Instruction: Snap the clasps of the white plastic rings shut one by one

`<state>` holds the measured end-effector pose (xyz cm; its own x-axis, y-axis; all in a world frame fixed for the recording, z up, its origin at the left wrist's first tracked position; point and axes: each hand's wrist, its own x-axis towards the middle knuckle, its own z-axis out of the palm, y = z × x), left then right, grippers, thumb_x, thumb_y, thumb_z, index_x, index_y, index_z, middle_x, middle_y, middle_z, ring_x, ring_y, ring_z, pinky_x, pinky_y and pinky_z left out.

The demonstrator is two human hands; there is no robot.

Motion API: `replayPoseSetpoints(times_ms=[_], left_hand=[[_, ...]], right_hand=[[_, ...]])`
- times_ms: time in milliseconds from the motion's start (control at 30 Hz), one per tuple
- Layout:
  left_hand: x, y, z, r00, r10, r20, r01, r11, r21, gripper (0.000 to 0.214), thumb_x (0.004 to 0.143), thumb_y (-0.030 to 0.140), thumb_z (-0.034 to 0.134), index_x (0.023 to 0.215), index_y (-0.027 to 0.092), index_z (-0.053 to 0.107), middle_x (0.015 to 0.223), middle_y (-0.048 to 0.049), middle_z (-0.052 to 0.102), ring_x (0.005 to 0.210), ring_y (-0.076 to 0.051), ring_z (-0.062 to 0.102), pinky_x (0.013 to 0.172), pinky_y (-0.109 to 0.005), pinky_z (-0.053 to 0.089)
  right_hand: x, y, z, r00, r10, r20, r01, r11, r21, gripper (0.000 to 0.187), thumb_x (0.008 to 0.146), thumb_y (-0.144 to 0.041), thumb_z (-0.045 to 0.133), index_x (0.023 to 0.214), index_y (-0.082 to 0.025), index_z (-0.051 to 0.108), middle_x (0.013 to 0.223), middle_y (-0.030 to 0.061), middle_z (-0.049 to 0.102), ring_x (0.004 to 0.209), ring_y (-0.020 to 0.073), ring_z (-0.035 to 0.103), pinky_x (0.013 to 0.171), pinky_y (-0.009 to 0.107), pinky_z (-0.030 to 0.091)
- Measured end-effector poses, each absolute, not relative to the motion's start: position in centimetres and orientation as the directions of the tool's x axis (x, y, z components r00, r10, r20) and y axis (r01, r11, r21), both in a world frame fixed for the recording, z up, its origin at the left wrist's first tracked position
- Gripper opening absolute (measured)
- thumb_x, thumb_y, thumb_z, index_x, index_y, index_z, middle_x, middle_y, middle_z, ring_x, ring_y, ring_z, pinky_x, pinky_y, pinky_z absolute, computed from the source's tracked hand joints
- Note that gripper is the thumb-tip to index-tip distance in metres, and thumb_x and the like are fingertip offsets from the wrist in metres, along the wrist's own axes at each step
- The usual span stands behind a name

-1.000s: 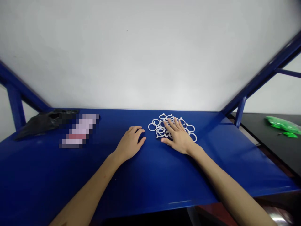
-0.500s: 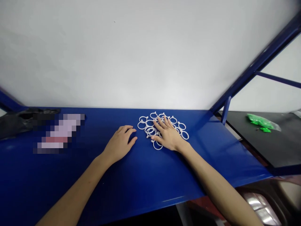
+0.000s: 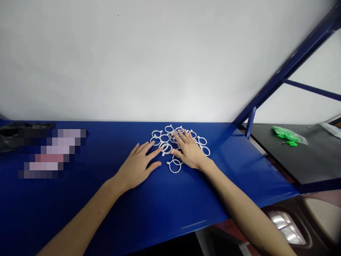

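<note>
Several white plastic rings (image 3: pixel 175 166), each with a small knob on its rim, lie in a loose, overlapping pile on the blue table (image 3: pixel 149 217). They look like curtain rings. My right hand (image 3: pixel 190 151) rests palm down over the right part of the pile with its fingers spread, hiding some rings beneath it. At the pile's left edge is my left hand (image 3: pixel 138 165), fingers stretched and apart, with the fingertips at the nearest rings. Neither hand grips a ring.
A black plastic bag (image 3: pixel 23 131) and a blurred-out, pinkish item (image 3: pixel 57 153) lie on the left. At right, beyond a blue metal frame (image 3: pixel 266 92), a black surface (image 3: pixel 293 160) bears a bag of green pieces (image 3: pixel 289 135). A brown chair (image 3: pixel 298 220) stands below.
My left hand has spread its fingers and moved right to the pile's edge. My right hand stays over the rings; a ring at the front lies slightly farther out. The view has shifted a little.
</note>
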<state>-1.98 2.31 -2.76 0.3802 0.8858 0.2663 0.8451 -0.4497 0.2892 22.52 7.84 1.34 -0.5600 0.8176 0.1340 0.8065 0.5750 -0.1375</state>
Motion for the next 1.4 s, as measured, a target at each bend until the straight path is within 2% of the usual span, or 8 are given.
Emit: replayPoseSetpoints(times_ms=[100,300,600,833,1033,1167,1300,1400], left_hand=[[-1.8,2.2,-2.9,0.402,0.873,0.274,0.826,-0.476,0.303,0.051,0.096,0.057,0.048,0.140,0.033,0.054,0.154,-0.0060,0.046,0.145,-0.032,0.038,0.118,-0.059,0.030],[-1.7,2.1,-2.1,0.358,0.879,0.315,0.807,-0.461,0.369,0.029,0.095,0.043,0.055,0.112,0.022,0.065,0.134,-0.0095,0.060,0.129,-0.029,0.053,0.109,-0.051,0.044],[-1.9,1.9,-1.1,0.377,0.868,0.324,0.766,-0.489,0.417,0.009,0.093,0.031,0.055,0.090,0.023,0.057,0.123,-0.0058,0.065,0.121,-0.025,0.057,0.099,-0.045,0.050],[-1.8,1.7,-0.7,0.416,0.842,0.343,0.745,-0.532,0.403,0.007,0.093,0.029,0.056,0.090,0.023,0.059,0.119,-0.0052,0.067,0.119,-0.025,0.057,0.102,-0.046,0.048],[-1.7,1.6,0.0,0.405,0.800,0.443,0.757,-0.565,0.328,0.018,0.098,0.027,0.049,0.095,0.023,0.066,0.121,-0.0053,0.068,0.117,-0.025,0.056,0.100,-0.046,0.047],[-1.5,1.3,0.3,0.417,0.742,0.525,0.755,-0.604,0.254,0.023,0.099,0.027,0.046,0.096,0.024,0.069,0.121,-0.0057,0.067,0.114,-0.024,0.057,0.098,-0.044,0.050],[-1.2,0.8,0.5,0.376,0.673,0.637,0.779,-0.602,0.177,0.027,0.100,0.027,0.047,0.086,0.023,0.069,0.117,-0.0057,0.067,0.101,-0.021,0.059,0.089,-0.038,0.051],[-1.1,0.5,0.5,0.476,0.644,0.599,0.726,-0.672,0.146,0.032,0.102,0.021,0.040,0.084,0.022,0.066,0.097,-0.0025,0.070,0.084,-0.017,0.060,0.081,-0.035,0.047]], right_hand=[[22.6,7.2,1.9,-0.587,0.783,0.206,0.775,0.617,-0.138,0.078,0.097,-0.067,0.040,0.154,-0.014,0.036,0.161,0.0166,0.032,0.152,0.0352,0.017,0.124,0.057,0.019],[21.8,5.3,3.0,-0.744,0.593,0.309,0.555,0.805,-0.209,0.053,0.095,-0.057,0.055,0.130,-0.018,0.060,0.139,0.0130,0.058,0.135,0.0293,0.047,0.112,0.052,0.041],[22.5,5.0,3.6,-0.784,0.570,0.244,0.532,0.821,-0.207,0.034,0.085,-0.051,0.072,0.099,-0.020,0.068,0.130,0.0101,0.062,0.133,0.0311,0.045,0.110,0.053,0.042],[22.1,4.9,3.3,-0.787,0.540,0.299,0.496,0.841,-0.214,0.032,0.089,-0.049,0.068,0.100,-0.019,0.065,0.127,0.0113,0.062,0.127,0.0293,0.049,0.106,0.050,0.044],[21.5,4.7,3.0,-0.759,0.497,0.422,0.453,0.867,-0.206,0.024,0.098,-0.036,0.058,0.115,-0.019,0.060,0.132,0.0143,0.058,0.120,0.0263,0.056,0.100,0.048,0.050],[21.0,4.6,2.7,-0.743,0.446,0.499,0.424,0.891,-0.164,0.020,0.103,-0.029,0.048,0.106,-0.018,0.064,0.123,0.0136,0.063,0.107,0.0222,0.063,0.091,0.041,0.055],[20.7,4.5,2.4,-0.801,0.387,0.457,0.348,0.922,-0.171,0.024,0.106,-0.028,0.040,0.103,-0.016,0.061,0.109,0.0099,0.069,0.098,0.0183,0.064,0.086,0.034,0.054],[20.6,4.3,2.2,-0.829,0.361,0.427,0.318,0.933,-0.169,0.030,0.108,-0.028,0.035,0.099,-0.015,0.060,0.101,0.0100,0.068,0.092,0.0177,0.062,0.082,0.031,0.054]])
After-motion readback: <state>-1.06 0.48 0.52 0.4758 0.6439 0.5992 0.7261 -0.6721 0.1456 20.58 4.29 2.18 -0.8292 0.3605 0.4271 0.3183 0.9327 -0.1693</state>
